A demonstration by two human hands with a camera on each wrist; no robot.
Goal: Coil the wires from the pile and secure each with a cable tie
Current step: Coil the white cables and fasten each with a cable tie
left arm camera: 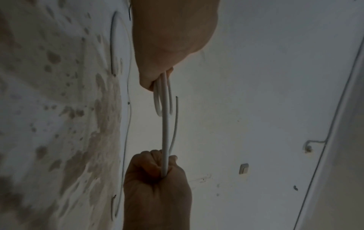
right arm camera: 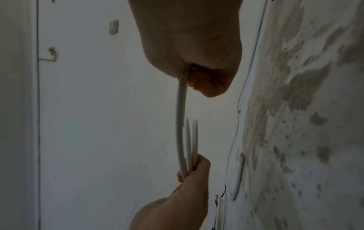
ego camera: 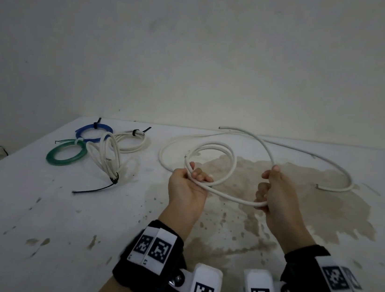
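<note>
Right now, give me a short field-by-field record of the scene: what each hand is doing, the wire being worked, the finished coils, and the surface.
left hand: grips the gathered loops of the white round wire
right hand: grip closed on the same wire's loose run
wire tail: trails right across the stained white table
finished coils: blue flat coil, green flat coil, two white tied bundles, far left
ties: black cable tie on the nearest bundle

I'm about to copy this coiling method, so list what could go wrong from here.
1. The left hand grips only a few loops of the white wire; loosening could let them spring open.
2. The long tail trails across the table, so it may snag or kink as the right hand feeds it.
3. No loose cable tie is visible nearby, so the coil may have to be released.
</note>
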